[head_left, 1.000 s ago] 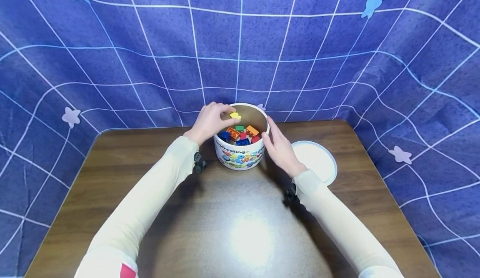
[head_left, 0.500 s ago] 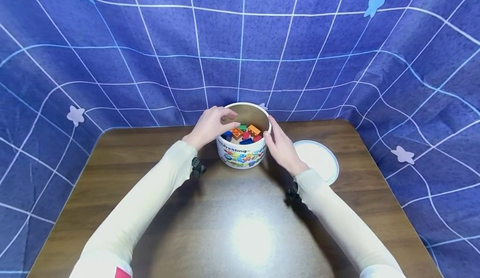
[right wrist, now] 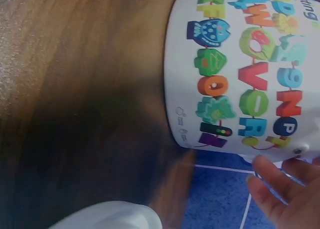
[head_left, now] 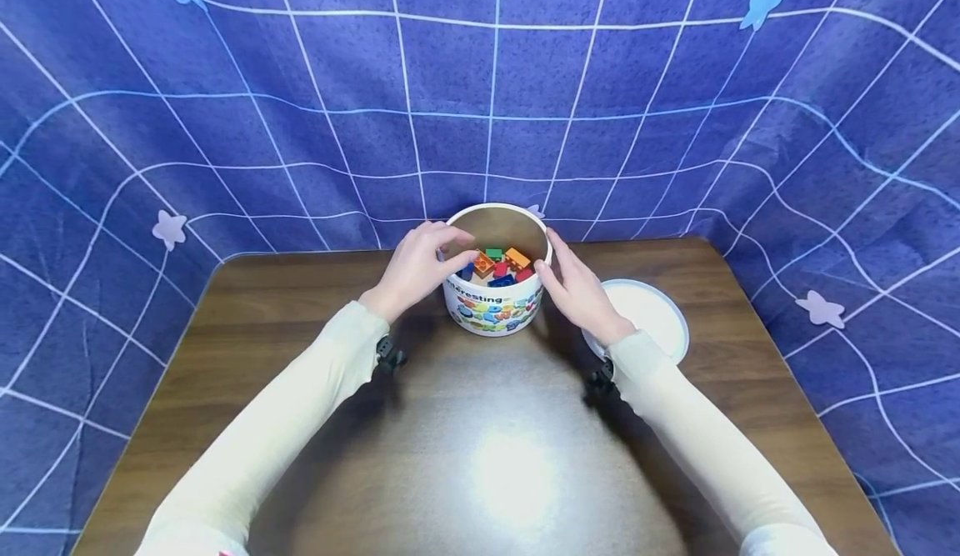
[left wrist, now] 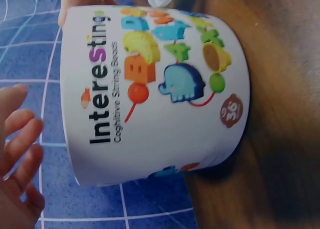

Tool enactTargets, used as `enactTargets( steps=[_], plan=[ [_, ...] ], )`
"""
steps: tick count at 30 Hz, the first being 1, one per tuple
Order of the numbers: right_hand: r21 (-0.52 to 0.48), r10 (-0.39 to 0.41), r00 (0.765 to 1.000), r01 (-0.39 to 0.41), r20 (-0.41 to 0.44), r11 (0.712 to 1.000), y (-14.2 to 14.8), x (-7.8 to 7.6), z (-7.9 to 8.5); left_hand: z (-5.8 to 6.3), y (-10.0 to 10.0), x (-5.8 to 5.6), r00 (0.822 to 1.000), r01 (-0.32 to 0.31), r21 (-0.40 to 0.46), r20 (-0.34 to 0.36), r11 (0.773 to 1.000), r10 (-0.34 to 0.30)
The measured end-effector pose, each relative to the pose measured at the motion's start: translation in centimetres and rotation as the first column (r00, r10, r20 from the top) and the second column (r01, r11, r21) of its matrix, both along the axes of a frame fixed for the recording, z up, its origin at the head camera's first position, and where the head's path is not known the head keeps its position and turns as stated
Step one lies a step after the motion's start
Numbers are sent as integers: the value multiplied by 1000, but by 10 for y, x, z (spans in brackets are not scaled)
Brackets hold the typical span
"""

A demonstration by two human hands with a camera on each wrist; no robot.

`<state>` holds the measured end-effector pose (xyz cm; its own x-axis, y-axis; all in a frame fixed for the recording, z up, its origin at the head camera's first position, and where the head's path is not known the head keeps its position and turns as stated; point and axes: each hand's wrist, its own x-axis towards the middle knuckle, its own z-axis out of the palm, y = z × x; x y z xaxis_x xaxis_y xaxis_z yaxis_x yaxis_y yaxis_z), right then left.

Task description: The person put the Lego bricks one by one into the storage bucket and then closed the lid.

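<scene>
A round white tub (head_left: 495,310) with printed coloured letters and the word "Interesting" stands upright on the table. Inside it lie toy building blocks: an orange block (head_left: 517,258), a green block (head_left: 493,253), a dark blue block (head_left: 501,281) and several others. My left hand (head_left: 415,268) is over the tub's left rim, fingers loosely curved and nothing visible between them; in the left wrist view its fingers (left wrist: 22,154) are apart from the tub wall. My right hand (head_left: 581,289) rests against the right side of the tub, fingers extended along the rim.
A round white lid (head_left: 656,314) lies on the wooden table (head_left: 360,456) at the right, partly under the right forearm. Behind the table hangs a blue curtain (head_left: 450,64) with a grid and stars, close to the tub.
The yellow block that my left hand pinched over the tub a second ago has been let go and is out of sight. My right hand has stayed at the tub's side.
</scene>
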<state>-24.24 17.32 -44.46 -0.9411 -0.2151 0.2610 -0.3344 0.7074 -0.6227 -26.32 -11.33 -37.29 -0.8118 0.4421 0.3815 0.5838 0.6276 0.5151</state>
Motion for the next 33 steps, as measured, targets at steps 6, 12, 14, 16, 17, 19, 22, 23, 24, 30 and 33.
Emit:
enactTargets(
  steps=[6, 12, 14, 16, 17, 19, 22, 23, 24, 30, 33],
  plan=[
    [-18, 34, 999, -34, 24, 999, 12, 1, 6, -4, 8, 24, 993, 16, 121, -116, 993, -1],
    [-44, 37, 999, -36, 19, 998, 33, 7, 5, -9, 31, 52, 985, 106, 223, -158, 969, -72],
    [-37, 43, 999, -43, 4, 998, 43, 9, 3, -13, 39, 61, 983, 133, 233, -159, 963, -97],
    [-18, 53, 998, -53, -32, 998, 55, 12, -1, -18, 48, 70, 977, 153, 212, -180, 965, -115],
    [-5, 53, 997, -53, -47, 999, 61, 15, -2, -20, 53, 75, 973, 166, 189, -189, 968, -130],
    [36, 49, 995, -46, -87, 998, 76, 20, -5, -26, 64, 83, 968, 198, 148, -187, 969, -169],
    [99, 40, 991, -27, -128, 995, 99, 27, -10, -36, 80, 92, 970, 218, 95, -134, 971, -204],
    [119, 36, 990, -20, -137, 993, 106, 29, -12, -39, 86, 94, 972, 223, 83, -97, 971, -215],
    [138, 33, 988, -12, -148, 990, 114, 30, -14, -42, 92, 94, 974, 224, 74, -60, 972, -220],
    [214, -8, 990, 39, -144, 976, 157, 45, -28, -60, 130, 88, 976, 193, 40, 99, 980, -196],
    [249, -58, 990, 89, -132, 964, 177, 52, -35, -72, 148, 85, 976, 149, 46, 157, 988, -154]
  ],
)
